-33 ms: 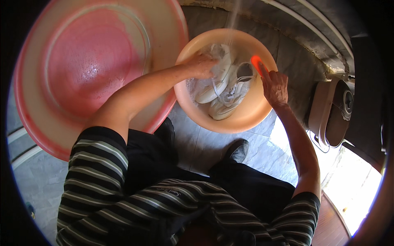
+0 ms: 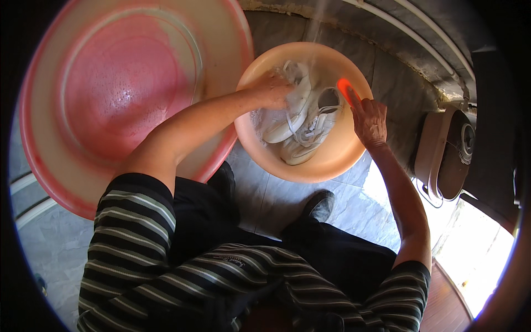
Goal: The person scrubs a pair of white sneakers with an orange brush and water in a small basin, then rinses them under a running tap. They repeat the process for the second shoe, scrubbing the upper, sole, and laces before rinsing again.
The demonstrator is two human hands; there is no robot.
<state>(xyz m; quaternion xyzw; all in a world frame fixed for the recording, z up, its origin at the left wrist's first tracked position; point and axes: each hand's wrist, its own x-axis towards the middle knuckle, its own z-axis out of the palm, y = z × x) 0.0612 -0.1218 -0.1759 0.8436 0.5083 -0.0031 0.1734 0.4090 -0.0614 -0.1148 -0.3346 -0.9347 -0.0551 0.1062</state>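
A large pink basin [image 2: 110,94] is seen at the upper left of the frame, its wet bottom bare. Just right of it, touching its rim, a smaller orange basin [image 2: 332,160] is set on the grey tiled floor [image 2: 265,193] at upper centre. Two white sneakers [image 2: 301,119] lie inside it, laces loose. The left hand [image 2: 271,88] is pressed down on the upper-left sneaker, its fingers curled onto the shoe — whether it is truly gripped cannot be told. At the basin's right rim the right hand [image 2: 369,119] is closed around a bright orange brush-like object [image 2: 347,91], the fingers wrapped on its handle. At the far right a white fan-like appliance [image 2: 448,149] lies on the floor. Dark shoes [image 2: 321,206] and striped sleeves [image 2: 133,232] are seen below.
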